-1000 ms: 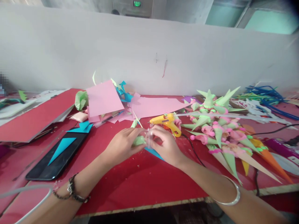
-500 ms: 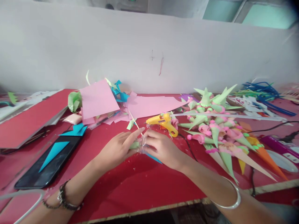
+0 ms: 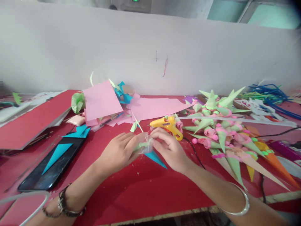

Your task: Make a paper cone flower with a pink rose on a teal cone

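Observation:
Between my two hands is a small clear plastic bag (image 3: 147, 147) with something light green inside it. My left hand (image 3: 118, 150) is closed on the bag's left end, where the light green part shows. On the right, my right hand (image 3: 168, 147) pinches the bag's edge with thumb and fingers. Beneath the bag a blue paper cone (image 3: 157, 159) lies on the red table, its tip pointing toward me. A thin wooden stick (image 3: 137, 122) lies just beyond my fingers. Right behind my right hand rests a yellow glue gun (image 3: 168, 125), its nozzle facing left.
Many green and pink paper cones (image 3: 221, 135) are heaped at the right. Pink paper sheets (image 3: 103, 100) lie at the back. A black phone (image 3: 56, 166) with blue paper pieces (image 3: 57, 155) on it lies left. A dark cord (image 3: 195, 152) runs behind my right wrist.
The view has shifted slightly, moving the scene a little right. My right fingers have drawn back somewhat from my left, so more of the plastic bag and blue cone shows.

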`<state>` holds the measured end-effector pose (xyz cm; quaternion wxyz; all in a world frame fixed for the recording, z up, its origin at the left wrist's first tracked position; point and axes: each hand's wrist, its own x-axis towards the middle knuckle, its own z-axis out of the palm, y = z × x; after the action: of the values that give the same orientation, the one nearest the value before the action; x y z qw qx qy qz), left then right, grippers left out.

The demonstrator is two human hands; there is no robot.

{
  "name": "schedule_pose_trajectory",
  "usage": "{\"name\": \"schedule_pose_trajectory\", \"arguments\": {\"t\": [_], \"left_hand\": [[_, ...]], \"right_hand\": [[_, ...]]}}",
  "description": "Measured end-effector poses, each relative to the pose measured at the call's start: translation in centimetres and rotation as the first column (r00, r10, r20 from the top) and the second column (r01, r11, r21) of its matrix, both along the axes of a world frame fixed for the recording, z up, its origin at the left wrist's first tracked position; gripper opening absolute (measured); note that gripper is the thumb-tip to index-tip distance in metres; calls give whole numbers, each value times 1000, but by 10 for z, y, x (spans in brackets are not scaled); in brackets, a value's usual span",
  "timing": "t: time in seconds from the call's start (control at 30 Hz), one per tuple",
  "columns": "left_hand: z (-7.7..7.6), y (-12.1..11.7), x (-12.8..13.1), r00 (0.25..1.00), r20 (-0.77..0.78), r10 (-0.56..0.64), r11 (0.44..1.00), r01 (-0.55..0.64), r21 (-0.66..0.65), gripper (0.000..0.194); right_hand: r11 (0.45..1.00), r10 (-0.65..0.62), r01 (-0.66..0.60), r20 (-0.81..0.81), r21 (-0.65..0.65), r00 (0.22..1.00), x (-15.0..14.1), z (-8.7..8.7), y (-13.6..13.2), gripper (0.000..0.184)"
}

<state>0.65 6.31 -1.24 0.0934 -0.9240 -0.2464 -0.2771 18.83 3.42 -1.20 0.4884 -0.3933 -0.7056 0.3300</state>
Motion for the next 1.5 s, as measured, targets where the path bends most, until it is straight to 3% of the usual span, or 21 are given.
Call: {"name": "schedule_pose_trajectory", "arguments": {"t": [0.13, 0.3, 0.4, 0.57, 0.77, 0.87, 0.97, 1.07, 1.17, 1.27, 1.37, 1.5], "left_hand": [[-1, 5, -5, 998, -29, 54, 999, -53, 11, 35], [-4, 6, -1, 994, 25, 106, 993, -104, -56, 40], [-4, 4, 4, 995, 26, 100, 992, -97, -74, 42], [0, 1, 7, 997, -29, 69, 995, -71, -67, 29], [-1, 0, 8, 997, 21, 80, 989, -77, -124, 23], [-4, 0, 9, 996, 37, 82, 981, -75, -177, 20], [-6, 4, 8, 995, 8, 102, 980, -99, -175, 20], [-5, 11, 6, 989, -44, 144, 978, -148, -144, 18], [-1, 20, 0, 960, -110, 257, 952, -271, -141, 19], [-1, 29, -13, 869, -252, 426, 875, -466, -127, 21], [-10, 35, -28, 778, -408, 478, 813, -568, -130, 24], [-17, 34, -33, 798, -294, 526, 802, -581, -141, 45]], "right_hand": [[997, -7, 1, -90, -74, 996, -1, -3, 2, 13], [992, -52, 37, 126, 117, 991, -1, -3, 1, 14], [986, -63, 36, 164, 161, 984, -1, -2, 0, 15], [997, -18, 8, 142, 71, 990, 0, -3, 3, 11], [1000, -11, 9, 92, 22, 996, -2, -4, 3, 9], [999, 7, -7, -8, -43, 1000, -4, -4, 2, 8], [978, 27, -59, -160, -200, 987, -5, -4, 4, 9], [938, 27, -126, -295, -324, 955, -4, -8, 7, 14], [914, 22, -185, -410, -362, 912, -3, -12, 10, 23], [913, 12, -160, -368, -374, 930, -2, -11, 10, 25], [917, 3, -116, -282, -383, 959, -2, -6, 9, 23], [920, -28, -64, -225, -387, 974, -1, -5, 8, 16]]}}
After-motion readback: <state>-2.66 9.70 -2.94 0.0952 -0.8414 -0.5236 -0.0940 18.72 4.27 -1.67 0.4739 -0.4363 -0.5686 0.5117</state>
